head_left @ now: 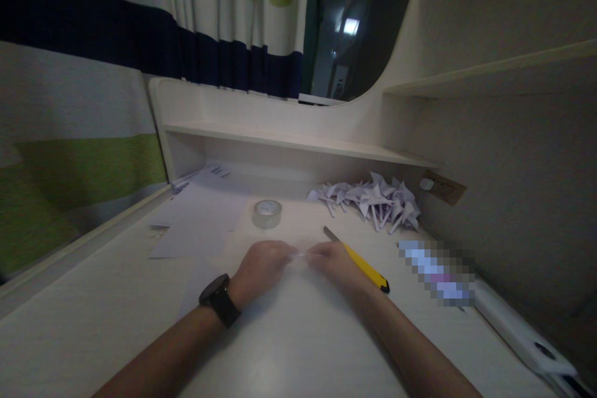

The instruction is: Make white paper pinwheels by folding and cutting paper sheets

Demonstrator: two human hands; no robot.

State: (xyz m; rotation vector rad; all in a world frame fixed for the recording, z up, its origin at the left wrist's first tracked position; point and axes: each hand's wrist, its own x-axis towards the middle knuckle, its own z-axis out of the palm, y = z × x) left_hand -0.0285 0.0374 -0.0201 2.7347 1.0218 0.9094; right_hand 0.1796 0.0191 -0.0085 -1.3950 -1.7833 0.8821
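Close together over the middle of the desk, both hands pinch a small whitish strip (301, 255) between their fingertips. It is too small and blurred to tell whether it is paper or tape. My left hand (263, 270), with a black watch at its wrist, is closed on the strip's left end. My right hand (336, 265) is closed on its right end. Just beyond my right hand lies a yellow box cutter (366, 267) with its blade out, partly covered by the hand. A roll of clear tape (267, 214) rests on the desk beyond my left hand.
White paper sheets (198, 214) lie at the left back. Several folded paper pinwheels (377, 199) are heaped at the right back under the shelf (289, 140). A blurred-out device (436, 270) and a long white object (517, 323) line the right wall, below a socket (443, 186).
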